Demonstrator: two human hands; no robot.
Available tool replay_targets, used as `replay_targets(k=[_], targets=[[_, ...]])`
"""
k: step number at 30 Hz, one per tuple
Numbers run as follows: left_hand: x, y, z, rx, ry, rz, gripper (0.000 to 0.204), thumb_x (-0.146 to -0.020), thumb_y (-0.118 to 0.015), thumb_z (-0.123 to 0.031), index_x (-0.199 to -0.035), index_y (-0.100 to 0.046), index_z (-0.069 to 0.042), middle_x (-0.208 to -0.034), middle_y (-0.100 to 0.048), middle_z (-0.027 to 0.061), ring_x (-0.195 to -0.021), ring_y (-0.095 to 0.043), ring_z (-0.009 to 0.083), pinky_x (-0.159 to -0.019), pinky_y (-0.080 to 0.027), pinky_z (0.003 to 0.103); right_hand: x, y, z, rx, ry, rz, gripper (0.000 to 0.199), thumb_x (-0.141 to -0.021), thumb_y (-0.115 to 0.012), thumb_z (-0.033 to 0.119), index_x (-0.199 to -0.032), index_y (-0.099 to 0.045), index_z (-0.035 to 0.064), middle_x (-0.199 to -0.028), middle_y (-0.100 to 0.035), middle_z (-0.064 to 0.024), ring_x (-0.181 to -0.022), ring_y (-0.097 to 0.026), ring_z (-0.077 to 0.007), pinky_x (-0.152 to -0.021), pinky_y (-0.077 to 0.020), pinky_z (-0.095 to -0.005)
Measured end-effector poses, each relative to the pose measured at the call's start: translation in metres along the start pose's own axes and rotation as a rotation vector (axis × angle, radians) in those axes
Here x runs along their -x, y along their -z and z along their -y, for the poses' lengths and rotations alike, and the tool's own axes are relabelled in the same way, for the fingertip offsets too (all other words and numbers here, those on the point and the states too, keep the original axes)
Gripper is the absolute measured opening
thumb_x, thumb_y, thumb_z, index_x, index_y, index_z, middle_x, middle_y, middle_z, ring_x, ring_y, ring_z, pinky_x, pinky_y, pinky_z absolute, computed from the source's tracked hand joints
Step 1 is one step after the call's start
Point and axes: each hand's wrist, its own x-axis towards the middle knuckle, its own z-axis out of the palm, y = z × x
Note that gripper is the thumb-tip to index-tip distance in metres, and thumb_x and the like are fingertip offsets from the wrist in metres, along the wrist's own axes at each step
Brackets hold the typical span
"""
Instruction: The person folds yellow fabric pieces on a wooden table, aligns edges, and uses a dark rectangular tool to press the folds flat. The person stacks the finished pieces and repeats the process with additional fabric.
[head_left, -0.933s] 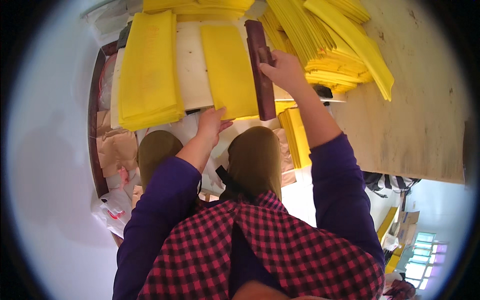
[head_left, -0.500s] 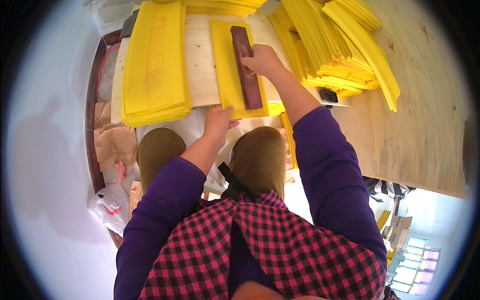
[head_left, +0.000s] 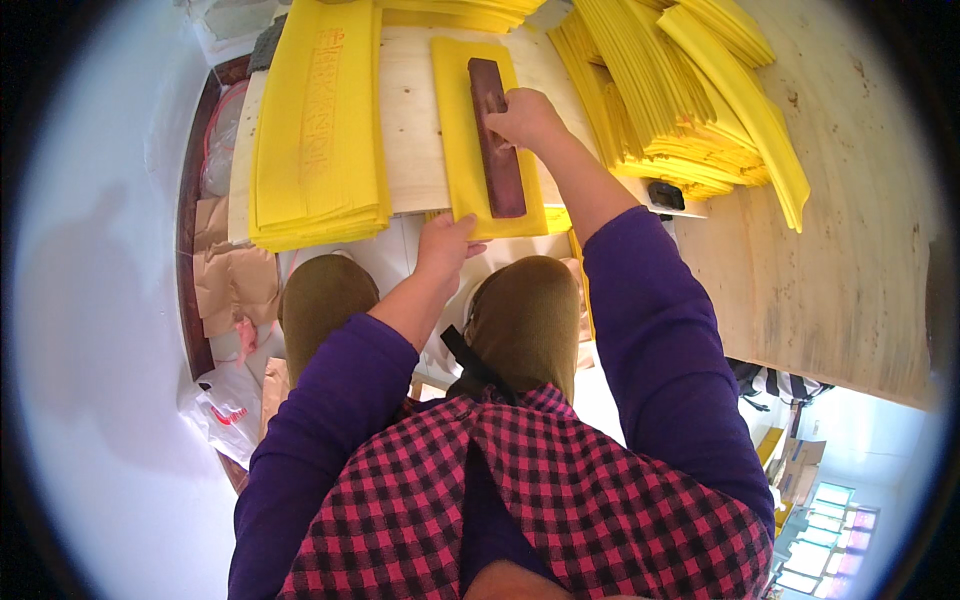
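A long yellow paper sheet [head_left: 457, 140] lies on the pale wooden table, its near end at the table's front edge. On top of it rests a dark reddish-brown wooden block [head_left: 503, 175], long and narrow. My right hand [head_left: 527, 120] is closed around the block's right side, about midway along it. At the sheet's near left corner, my left hand [head_left: 445, 247] pinches the paper between thumb and fingers. Whether the paper there is one layer or several, I cannot tell. To the left lies a stack of yellow sheets [head_left: 318, 190] with red printing on top.
Several folded yellow sheets [head_left: 660, 90] are heaped at the right, one long fold leaning over their edge. A small black object [head_left: 665, 194] sits by the front edge. Brown paper [head_left: 235, 270] and a white plastic bag [head_left: 225, 410] are low on the left, beside my knees.
The whole view has shifted slightly, with the scene a little further right. Both hands keep their grips, and the block stays on the sheet in nearly the same place.
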Motion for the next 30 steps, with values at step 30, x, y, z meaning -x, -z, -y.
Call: replay_targets(k=[30], targets=[[0.003,-0.007,-0.001,-0.073,-0.02,-0.084,0.018,-0.093,-0.05,-0.015,-0.101,-0.058,-0.001,-0.096,-0.064,0.0084,-0.079,-0.062,0.0148,-0.071,-0.052,0.027,0.004,-0.026,0.007,0.08,-0.052,-0.126,0.041,-0.078,-0.052,0.035,-0.1,-0.062,0.0016,-0.097,-0.064,-0.0214,-0.092,-0.062,-0.0355,-0.082,-0.0485,-0.0426]])
